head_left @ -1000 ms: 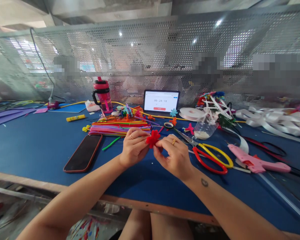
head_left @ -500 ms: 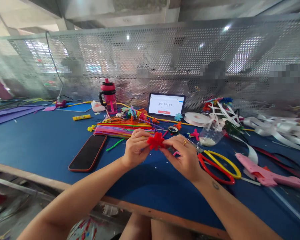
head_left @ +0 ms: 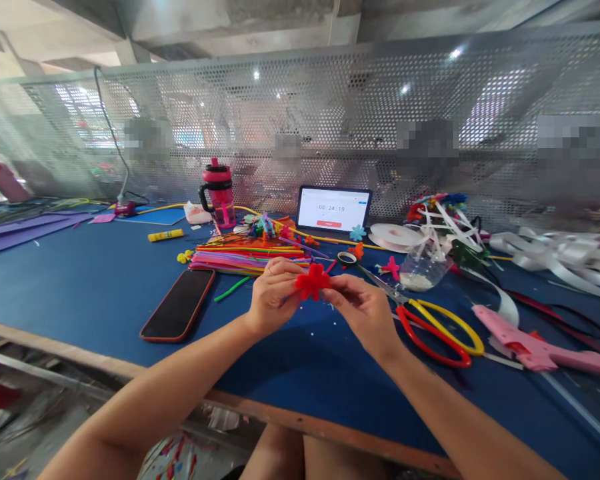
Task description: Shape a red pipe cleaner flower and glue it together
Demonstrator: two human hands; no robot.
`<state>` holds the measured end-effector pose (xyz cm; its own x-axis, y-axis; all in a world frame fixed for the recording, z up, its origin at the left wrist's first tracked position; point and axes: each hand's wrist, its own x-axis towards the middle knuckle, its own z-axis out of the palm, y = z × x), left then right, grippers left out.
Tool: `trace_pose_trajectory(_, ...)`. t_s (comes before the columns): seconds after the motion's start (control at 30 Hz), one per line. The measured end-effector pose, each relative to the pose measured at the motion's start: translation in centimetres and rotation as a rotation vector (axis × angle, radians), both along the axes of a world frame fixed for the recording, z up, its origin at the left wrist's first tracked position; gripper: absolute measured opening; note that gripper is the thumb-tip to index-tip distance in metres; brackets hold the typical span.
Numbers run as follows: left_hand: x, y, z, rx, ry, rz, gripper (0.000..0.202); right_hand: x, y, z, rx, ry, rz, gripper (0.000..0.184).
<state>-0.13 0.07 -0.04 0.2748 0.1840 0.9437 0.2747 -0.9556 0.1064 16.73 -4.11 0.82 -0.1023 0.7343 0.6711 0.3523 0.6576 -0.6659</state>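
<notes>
Red flower (head_left: 313,281) (fuzzy, lobed) sits pinched between left hand (head_left: 273,298) fingers and right hand (head_left: 366,315) fingers, above the desk (head_left: 80,280).

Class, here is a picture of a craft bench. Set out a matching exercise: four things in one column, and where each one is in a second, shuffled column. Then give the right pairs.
Things
1. red flower
2. phone
3. scissors
4. tablet

Places
A. propped up at the back, by the mesh screen
B. lying flat on the outer side of the left hand
C. lying on the outer side of the right hand
D. pinched between the fingers of both hands

Pairs: 1-D, 2-B, 3-C, 4-A
</notes>
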Motion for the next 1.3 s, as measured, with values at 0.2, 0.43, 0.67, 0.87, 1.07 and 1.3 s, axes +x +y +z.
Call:
trace_pose_trajectory(0.2,-0.1,0.1,-0.1,0.044,0.003,0.070,0.010,-1.5,0.1,-0.8,-0.456,0.501,0.211,0.022)
trace_pose_trajectory(0.43,0.2,0.0,-0.1,0.112,0.017,0.106,0.011,-1.9,-0.2,-0.5,-0.708,0.778,0.268,0.025)
trace_pose_trajectory(0.67,0.3,0.0,-0.2,0.139,0.043,0.163,0.011,-2.2,-0.5,-0.5,-0.790,0.918,0.287,0.020)
trace_pose_trajectory(0.87,0.1,0.0,-0.1,0.223,0.083,0.201,0.008,-2.3,-0.6,-0.9,-0.774,0.933,0.335,0.020)
trace_pose_trajectory(1.07,-0.2,-0.2,0.2,0.280,0.101,0.223,0.007,-2.2,-0.6,-0.9,-0.791,0.923,0.350,0.021)
trace_pose_trajectory(1.3,-0.4,-0.1,0.1,0.291,0.125,0.232,0.006,-1.7,-0.1,-1.1,-0.776,0.869,0.408,0.018)
